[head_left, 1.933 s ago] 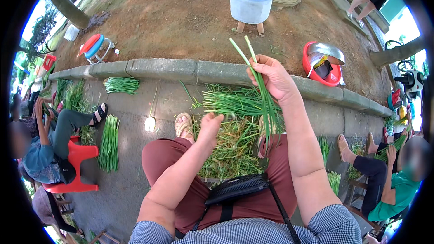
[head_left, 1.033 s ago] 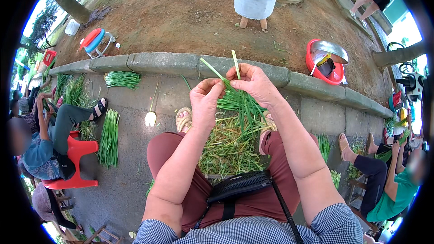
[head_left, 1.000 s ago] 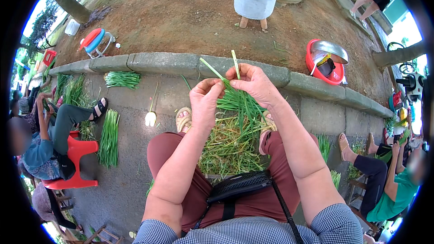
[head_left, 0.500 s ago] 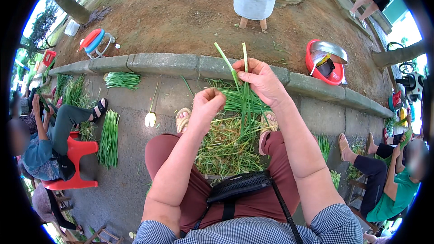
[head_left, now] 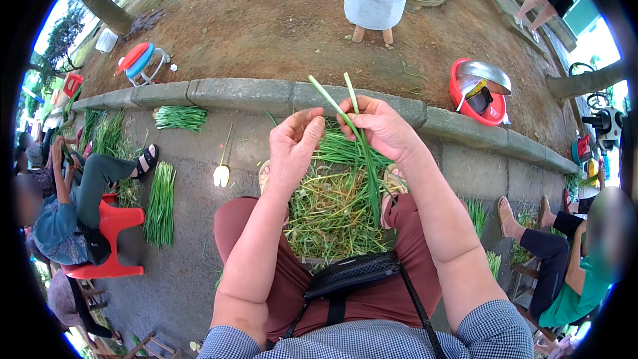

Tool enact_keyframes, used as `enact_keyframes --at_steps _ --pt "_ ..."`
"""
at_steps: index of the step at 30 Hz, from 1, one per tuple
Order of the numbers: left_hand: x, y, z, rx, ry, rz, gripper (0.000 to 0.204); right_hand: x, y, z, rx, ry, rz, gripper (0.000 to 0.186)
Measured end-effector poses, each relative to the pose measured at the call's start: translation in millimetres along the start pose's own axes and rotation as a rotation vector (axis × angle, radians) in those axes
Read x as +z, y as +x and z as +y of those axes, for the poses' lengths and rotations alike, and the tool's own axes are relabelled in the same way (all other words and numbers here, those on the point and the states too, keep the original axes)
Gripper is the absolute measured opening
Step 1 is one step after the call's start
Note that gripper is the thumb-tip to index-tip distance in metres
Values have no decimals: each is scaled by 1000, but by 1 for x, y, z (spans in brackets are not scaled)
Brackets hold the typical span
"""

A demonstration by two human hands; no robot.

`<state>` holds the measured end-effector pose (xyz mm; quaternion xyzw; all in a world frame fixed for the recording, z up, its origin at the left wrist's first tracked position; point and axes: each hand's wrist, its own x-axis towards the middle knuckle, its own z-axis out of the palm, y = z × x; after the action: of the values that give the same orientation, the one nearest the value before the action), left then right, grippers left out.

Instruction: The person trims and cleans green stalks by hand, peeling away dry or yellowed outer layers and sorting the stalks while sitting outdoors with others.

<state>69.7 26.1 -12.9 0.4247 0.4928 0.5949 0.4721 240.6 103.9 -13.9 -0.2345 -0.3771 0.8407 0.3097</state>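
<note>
Where the two green stalks (head_left: pixel 367 159) cross, just above the trimmings, my right hand (head_left: pixel 377 126) grips them between thumb and fingers. Their pale ends point far, and the leaves hang near, toward the right sandal (head_left: pixel 396 179). My left hand (head_left: pixel 294 143) is loosely curled just left of the pale ends; whether its fingertips pinch a thin strand, I cannot tell at this size.

Handling: I judge the stalks very light, firm at the pale end, limp along the leaves, and probably slick if damp. Take hold near the pale end with a light pinch—hard pressure could crush or split the stem, and a pull on the leaves could tear them.

Surroundings: a heap of green stalks (head_left: pixel 349 151) lies beyond a mat of trimmings (head_left: pixel 335 219), with the stone curb (head_left: pixel 246 95) farther off. The black pouch (head_left: pixel 352 274) sits at the near edge. Nothing separates the hands; the hanging leaves—close to the right sandal—are the likeliest to snag.
</note>
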Motion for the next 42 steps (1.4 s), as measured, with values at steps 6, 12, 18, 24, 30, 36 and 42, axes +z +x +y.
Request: enact_keyframes --at_steps 6,12,18,24,30,36,42 --pt "8 0 2 34 -74 13 13 15 2 18 86 -165 -22 12" --pt "-1 2 -8 47 97 154 14 28 0 19 37 -319 40 16" --pt "1 1 -4 2 88 69 16 20 0 20 14 -302 78 17" --pt "2 -1 -1 29 37 0 16 18 -2 12 63 -215 63 17" --pt "-1 -3 -1 78 217 47 16 19 -5 7 72 -188 58 16" --pt "-9 -4 5 43 53 159 15 12 -3 3 60 -159 99 16" --pt "-15 -3 -1 51 -7 275 12 5 -2 -4 40 -118 160 14"
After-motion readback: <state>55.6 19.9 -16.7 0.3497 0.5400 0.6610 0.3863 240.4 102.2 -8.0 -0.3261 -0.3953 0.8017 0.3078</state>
